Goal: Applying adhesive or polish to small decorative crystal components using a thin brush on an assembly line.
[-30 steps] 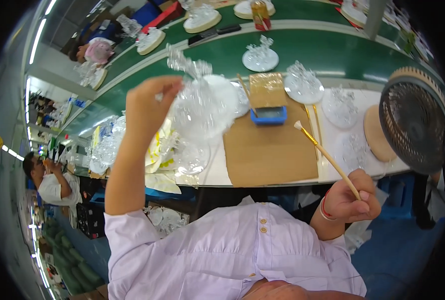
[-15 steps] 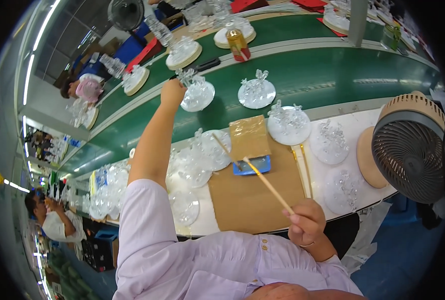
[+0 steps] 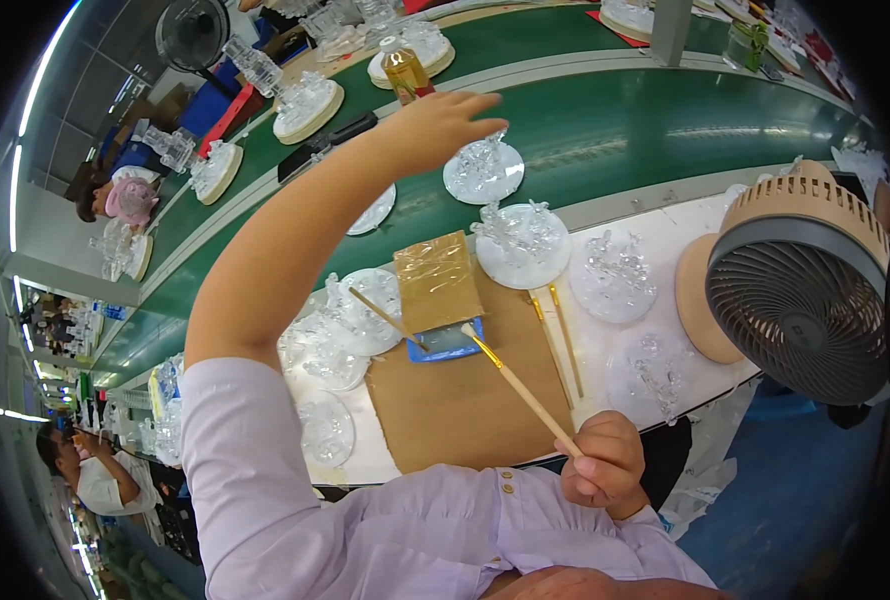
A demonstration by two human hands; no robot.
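Observation:
My left hand (image 3: 433, 130) reaches out over the green belt (image 3: 605, 130), fingers stretched and apart, nothing visible in them. Just beyond its fingers, a white disc with clear figures (image 3: 485, 172) lies on the belt. A second disc (image 3: 375, 210) is partly hidden under my left forearm. My right hand (image 3: 605, 458) is closed round the wooden handle of a paintbrush (image 3: 525, 395). The brush's pale tip is over a shallow blue tray (image 3: 450, 346), where another thin brush (image 3: 385, 317) leans on the rim. Whether the held tip touches the tray, I cannot tell.
Brown cardboard (image 3: 465, 415) covers the white bench, with a tape-wrapped block (image 3: 437, 280) behind the tray. Two brushes (image 3: 563, 340) lie to its right. Several clear-figured discs surround it. A desk fan (image 3: 800, 300) stands at right. A bottle (image 3: 405, 70) stands across the belt.
My left hand has left the disc at left and moved right, its fingers now stretched out. My right hand still holds the paintbrush. The view has shifted slightly.

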